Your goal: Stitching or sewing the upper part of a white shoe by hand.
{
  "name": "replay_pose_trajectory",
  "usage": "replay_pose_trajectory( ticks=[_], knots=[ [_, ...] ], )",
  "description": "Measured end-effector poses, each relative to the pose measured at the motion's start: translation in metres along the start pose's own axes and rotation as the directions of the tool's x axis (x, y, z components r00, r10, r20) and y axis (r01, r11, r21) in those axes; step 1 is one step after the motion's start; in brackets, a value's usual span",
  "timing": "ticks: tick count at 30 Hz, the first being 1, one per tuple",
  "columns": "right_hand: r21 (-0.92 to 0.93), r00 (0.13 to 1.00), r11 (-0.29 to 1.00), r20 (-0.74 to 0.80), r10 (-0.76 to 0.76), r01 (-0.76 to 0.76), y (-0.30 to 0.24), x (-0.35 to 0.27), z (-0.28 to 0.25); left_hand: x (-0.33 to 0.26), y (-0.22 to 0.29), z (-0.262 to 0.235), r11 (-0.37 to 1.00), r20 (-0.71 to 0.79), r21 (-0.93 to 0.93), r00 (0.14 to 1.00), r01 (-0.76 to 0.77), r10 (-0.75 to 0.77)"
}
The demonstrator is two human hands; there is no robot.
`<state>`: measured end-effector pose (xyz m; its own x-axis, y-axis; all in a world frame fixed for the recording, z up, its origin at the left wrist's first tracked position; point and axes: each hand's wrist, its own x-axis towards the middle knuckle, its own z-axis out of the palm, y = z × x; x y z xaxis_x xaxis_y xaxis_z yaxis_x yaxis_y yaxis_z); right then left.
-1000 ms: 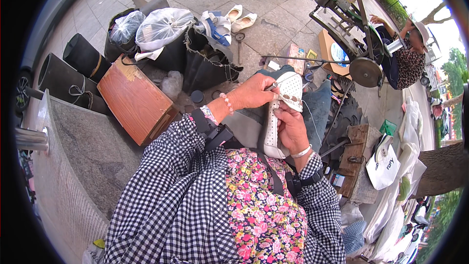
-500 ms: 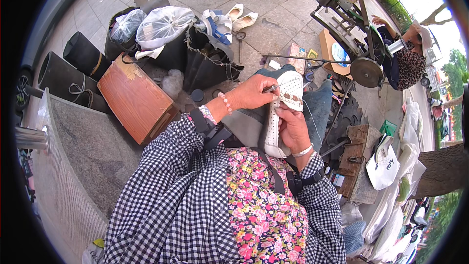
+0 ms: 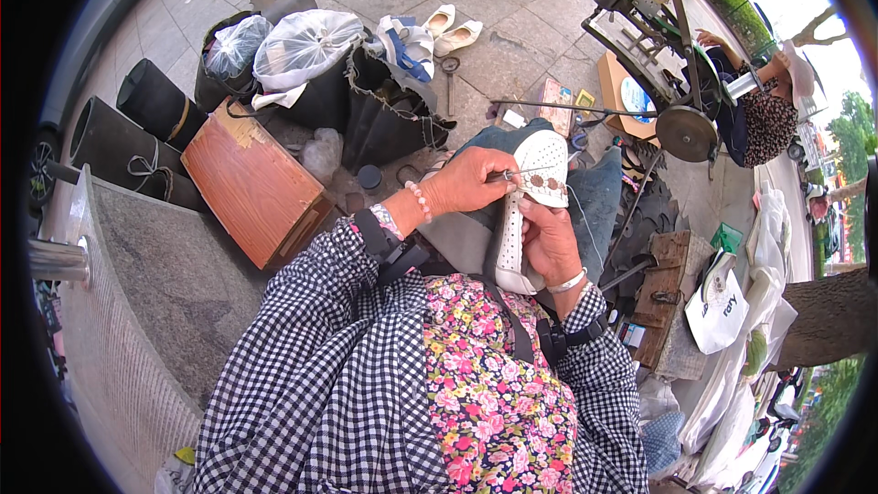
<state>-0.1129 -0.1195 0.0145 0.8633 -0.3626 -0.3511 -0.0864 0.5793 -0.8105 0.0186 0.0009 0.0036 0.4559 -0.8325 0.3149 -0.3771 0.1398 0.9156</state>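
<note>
My left hand (image 3: 468, 185) is closed round a thin awl (image 3: 530, 170), whose metal shaft lies across the top of a white shoe (image 3: 541, 154). The shoe is perforated and has brown flower-like ornaments across its upper. It rests over my lap with the toe pointing away from me. My right hand (image 3: 551, 242) grips the shoe's side, thumb near the ornaments. A white thread (image 3: 585, 220) hangs in a loop from the shoe's right side. My left fingers partly hide the awl's handle and the shoe's left edge.
A brown wooden box (image 3: 251, 185) stands left, near black bags (image 3: 393, 123) and a plastic-wrapped bundle (image 3: 306, 48). Pale shoes (image 3: 457, 37) lie farther off. At the right stand a hand-cranked sewing machine (image 3: 654, 46), a wooden crate (image 3: 666, 297) and another person (image 3: 766, 123).
My left hand has shifted slightly, and more of the awl's shaft now shows across the shoe. My right hand keeps its hold; the shoe has barely moved.
</note>
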Motion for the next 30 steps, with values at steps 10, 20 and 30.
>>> replay_pose_trajectory(
  ticks=[10, 20, 30],
  knots=[
    [-0.04, 0.998, 0.999, -0.066, -0.012, 0.009, 0.003, 0.005, 0.003, -0.007, -0.005, -0.002, 0.971, -0.086, 0.172, 0.98, -0.164, 0.181],
    [-0.102, 0.99, 0.993, -0.124, -0.064, 0.051, 0.001, 0.003, 0.008, -0.036, 0.031, -0.035, 0.842, -0.057, 0.538, 0.998, 0.034, -0.004],
    [-0.156, 0.986, 0.986, -0.146, -0.084, 0.061, 0.006, 0.005, 0.003, -0.038, 0.048, -0.037, 0.707, 0.115, 0.705, 0.993, -0.056, -0.036]
  ],
)
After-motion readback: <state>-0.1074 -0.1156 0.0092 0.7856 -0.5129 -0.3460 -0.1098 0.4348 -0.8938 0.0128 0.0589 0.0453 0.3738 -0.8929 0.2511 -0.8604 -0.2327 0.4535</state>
